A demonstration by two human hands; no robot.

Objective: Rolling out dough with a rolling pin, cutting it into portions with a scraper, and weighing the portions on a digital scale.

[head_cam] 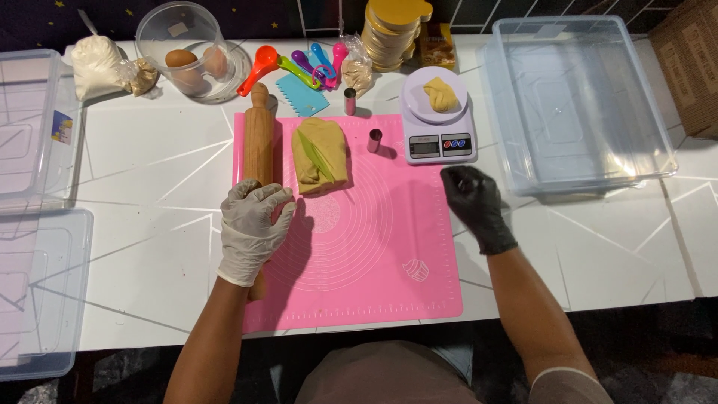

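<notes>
The left hand (pixel 253 224), in a white glove, lies over the long wooden rolling pin (pixel 259 142), fingers curled around its middle. The pin rests along the left edge of the pink silicone baking mat (pixel 374 254), its long axis running from the table's near edge toward the far edge. Just right of the pin, apart from it, sits the folded yellow dough block (pixel 320 155). The right hand (pixel 473 202), in a black glove, rests fingers loosely together and holding nothing on the white table (pixel 149 172) at the mat's right edge, beside the small white kitchen scale (pixel 439 138), farther from the pin.
</notes>
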